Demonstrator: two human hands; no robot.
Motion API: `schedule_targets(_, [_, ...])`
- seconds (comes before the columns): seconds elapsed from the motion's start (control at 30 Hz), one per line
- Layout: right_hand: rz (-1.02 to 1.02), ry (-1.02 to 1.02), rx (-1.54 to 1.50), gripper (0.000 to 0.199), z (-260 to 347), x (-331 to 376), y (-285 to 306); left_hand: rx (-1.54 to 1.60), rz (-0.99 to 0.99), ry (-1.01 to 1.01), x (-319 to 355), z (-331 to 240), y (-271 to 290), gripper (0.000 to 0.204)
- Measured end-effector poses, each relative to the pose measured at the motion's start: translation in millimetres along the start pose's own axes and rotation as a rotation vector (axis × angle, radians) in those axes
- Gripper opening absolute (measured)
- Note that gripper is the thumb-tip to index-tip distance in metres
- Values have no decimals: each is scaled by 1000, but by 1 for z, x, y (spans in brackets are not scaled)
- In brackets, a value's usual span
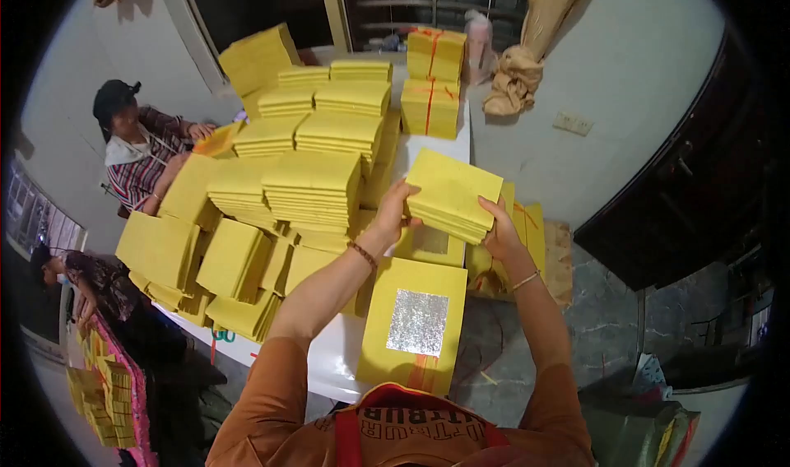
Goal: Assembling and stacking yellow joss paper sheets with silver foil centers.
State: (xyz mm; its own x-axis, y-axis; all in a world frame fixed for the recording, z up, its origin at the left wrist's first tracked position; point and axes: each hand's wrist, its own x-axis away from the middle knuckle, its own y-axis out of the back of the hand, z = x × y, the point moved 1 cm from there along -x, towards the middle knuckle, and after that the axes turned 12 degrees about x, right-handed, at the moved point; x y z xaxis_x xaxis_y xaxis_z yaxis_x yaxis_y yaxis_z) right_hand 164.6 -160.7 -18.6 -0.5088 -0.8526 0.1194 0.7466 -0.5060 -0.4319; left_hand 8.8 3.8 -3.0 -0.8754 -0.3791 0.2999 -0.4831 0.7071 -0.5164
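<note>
Between my two hands is a thick stack of yellow paper sheets [454,185], lifted above the right side of the table. My left hand [393,212] grips its left edge, fingers closed round it. On the opposite edge, my right hand [500,230] holds the stack with the thumb on top. Just below lies a yellow sheet with a silver foil square [418,320], close to my body. Another foil-marked yellow sheet [430,241] shows partly under the held stack.
Many yellow paper stacks [311,179] fill the white table [333,360]. Tied bundles [430,109] stand at the far right corner; more tied yellow paper [527,236] sits right of the table. One person [136,150] handles paper at the left; another [90,278] bends over a pink-edged table.
</note>
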Motion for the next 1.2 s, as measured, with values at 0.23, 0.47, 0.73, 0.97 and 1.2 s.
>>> schedule_targets(0.23, [-18, -81, 33, 53, -18, -83, 57, -317, -204, -207, 5, 24, -3, 83])
schedule_targets(0.47, [-220, -24, 66, 83, -51, -202, 63, -1179, 248, -417, 149, 39, -45, 49])
schedule_targets(0.73, [87, -106, 40, 54, -68, -290, 75, -1212, 10, -322, 163, 57, -36, 48])
schedule_targets(0.97, [-4, -281, 12, 43, -70, -301, 77, -1339, 21, -281, 159, 61, -36, 47])
schedule_targets(1.2, [-80, -288, 131, 45, -52, -293, 61, -1340, 4, -301, 157, 63, -36, 45])
